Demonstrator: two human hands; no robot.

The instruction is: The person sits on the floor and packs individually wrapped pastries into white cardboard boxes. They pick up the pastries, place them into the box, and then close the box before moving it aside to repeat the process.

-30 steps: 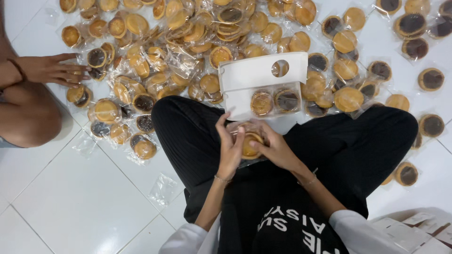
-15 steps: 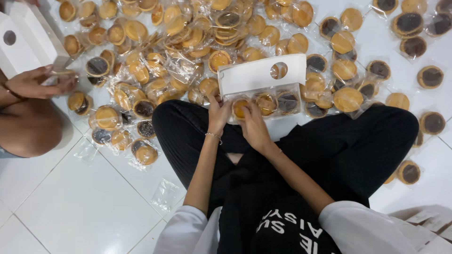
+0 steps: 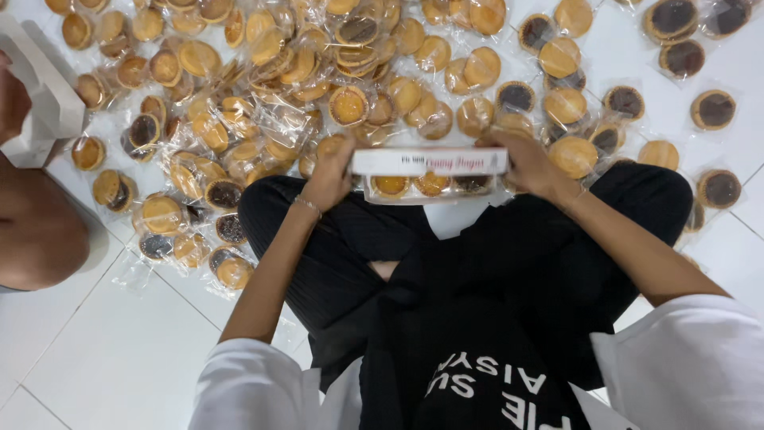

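At far left another person's hand [image 3: 11, 99] holds a white box [image 3: 48, 95]. The left hand [image 3: 333, 171] grips the left end of a white pastry box [image 3: 430, 162] above the lap; the right hand [image 3: 527, 163] clasps its right end. Wrapped tarts [image 3: 239, 119] cover the floor [image 3: 103, 358].

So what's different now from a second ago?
Both hands, left hand and right hand, let go of the wrapped tart held over the lap and took the white box by its ends, its lid now swung down. The wrapped tarts on the floor stayed put.
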